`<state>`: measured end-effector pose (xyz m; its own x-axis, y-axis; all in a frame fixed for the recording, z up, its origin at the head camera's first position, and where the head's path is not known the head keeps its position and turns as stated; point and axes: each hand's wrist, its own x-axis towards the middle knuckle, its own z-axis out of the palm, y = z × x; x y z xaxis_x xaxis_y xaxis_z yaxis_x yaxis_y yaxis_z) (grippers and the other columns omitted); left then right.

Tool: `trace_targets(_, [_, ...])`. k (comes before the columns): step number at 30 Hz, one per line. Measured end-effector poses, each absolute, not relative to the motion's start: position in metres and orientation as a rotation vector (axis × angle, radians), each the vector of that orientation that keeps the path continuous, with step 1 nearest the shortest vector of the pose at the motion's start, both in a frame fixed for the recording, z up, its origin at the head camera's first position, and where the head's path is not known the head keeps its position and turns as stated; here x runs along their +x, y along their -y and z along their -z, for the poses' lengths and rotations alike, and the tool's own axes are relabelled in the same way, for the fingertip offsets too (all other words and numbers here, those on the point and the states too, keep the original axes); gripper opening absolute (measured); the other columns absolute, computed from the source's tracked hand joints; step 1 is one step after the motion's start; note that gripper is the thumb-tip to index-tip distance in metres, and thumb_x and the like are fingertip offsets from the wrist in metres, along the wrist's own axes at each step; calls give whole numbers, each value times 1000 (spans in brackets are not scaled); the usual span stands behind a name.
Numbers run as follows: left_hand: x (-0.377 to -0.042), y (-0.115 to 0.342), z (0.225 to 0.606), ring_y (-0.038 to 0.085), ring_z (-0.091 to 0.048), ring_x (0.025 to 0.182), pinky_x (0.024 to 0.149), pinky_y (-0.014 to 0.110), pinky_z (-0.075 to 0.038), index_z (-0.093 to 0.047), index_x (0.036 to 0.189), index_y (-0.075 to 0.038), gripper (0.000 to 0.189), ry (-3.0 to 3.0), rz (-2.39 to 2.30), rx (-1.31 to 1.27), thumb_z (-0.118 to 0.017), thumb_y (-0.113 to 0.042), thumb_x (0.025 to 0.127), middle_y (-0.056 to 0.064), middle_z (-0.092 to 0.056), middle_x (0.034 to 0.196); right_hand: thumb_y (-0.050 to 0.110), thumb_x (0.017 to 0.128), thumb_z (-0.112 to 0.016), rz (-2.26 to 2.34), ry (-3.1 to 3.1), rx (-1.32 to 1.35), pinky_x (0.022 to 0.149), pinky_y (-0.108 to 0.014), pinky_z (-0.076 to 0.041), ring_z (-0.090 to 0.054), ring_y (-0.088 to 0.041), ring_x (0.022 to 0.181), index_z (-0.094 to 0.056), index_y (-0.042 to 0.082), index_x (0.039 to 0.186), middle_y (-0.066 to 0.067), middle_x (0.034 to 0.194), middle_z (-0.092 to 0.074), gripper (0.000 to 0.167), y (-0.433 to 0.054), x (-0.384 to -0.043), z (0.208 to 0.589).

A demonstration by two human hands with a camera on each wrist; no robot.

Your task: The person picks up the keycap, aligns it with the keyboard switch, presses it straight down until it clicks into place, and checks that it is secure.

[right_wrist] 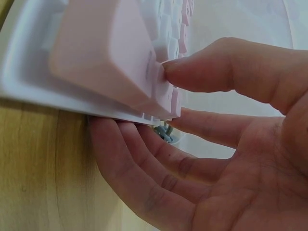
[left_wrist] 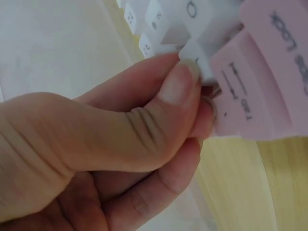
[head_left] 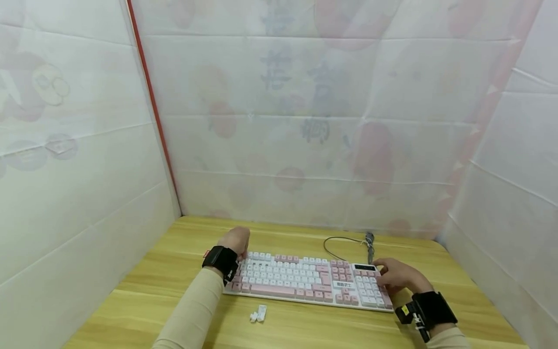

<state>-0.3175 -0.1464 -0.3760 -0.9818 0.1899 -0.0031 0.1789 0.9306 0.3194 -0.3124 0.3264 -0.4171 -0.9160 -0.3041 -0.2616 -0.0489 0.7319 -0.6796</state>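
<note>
A pink and white keyboard (head_left: pixel 283 278) lies across the table. At its left end, my left hand (head_left: pixel 237 240) reaches over the top corner. In the left wrist view, the thumb and fingertips of my left hand (left_wrist: pixel 139 130) pinch a small white keycap (left_wrist: pixel 201 62) next to the pink Tab key (left_wrist: pixel 240 89). My right hand (head_left: pixel 398 274) grips the keyboard's right end. The right wrist view shows the thumb (right_wrist: pixel 197 72) on the pink keys (right_wrist: pixel 110 53) at the edge, with the other fingers curled beneath the base, their tips partly hidden.
Two small white pieces (head_left: pixel 261 313) lie on the wooden table (head_left: pixel 144 295) in front of the keyboard. Behind it, a thin cable (head_left: pixel 344 238) loops toward a grey bundled section (head_left: pixel 370 245). Pale printed sheets (head_left: pixel 305 145) enclose the table at the back and both sides.
</note>
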Motion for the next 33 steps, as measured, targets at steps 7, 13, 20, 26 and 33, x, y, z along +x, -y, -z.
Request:
trace_targets(7, [-314,147,377,14,-50,44,47,26,-41,-72,55,-4,29,-3073,-505,301,-77,18,74,8,-68,56,1,89,-67,1016,-2550,-266,72,-41,-53,-60,-26,88,-36,-19,147,-28,114,-63,69,-325,-311,417])
trace_targets(13, [-312,147,373,14,-46,51,49,26,-38,-73,57,-6,28,-3103,-478,322,-82,17,71,4,-67,59,2,91,-67,1005,-2561,-268,73,-42,-54,-61,-28,90,-36,-17,149,-33,119,-60,69,-326,-311,418])
trace_targets(20, [-309,149,368,15,-52,56,54,27,-43,-75,62,-8,27,-3093,-458,345,-82,15,72,2,-70,65,1,92,-67,1021,-2555,-270,74,-42,-55,-61,-29,91,-34,-17,150,-35,121,-59,69,-326,-311,416])
trace_targets(26, [-306,148,366,16,-51,63,57,29,-42,-76,70,-10,26,-3050,-479,296,-79,16,74,1,-71,78,3,92,-68,1012,-2560,-232,75,-43,-57,-62,-26,90,-35,-16,150,-25,116,-62,70,-325,-313,416])
trace_targets(33, [-294,143,360,18,-51,69,59,30,-44,-77,82,-8,22,-2996,-517,256,-77,14,79,4,-69,87,2,91,-68,1018,-2550,-261,73,-43,-56,-61,-27,89,-34,-16,150,-34,122,-58,71,-326,-312,414])
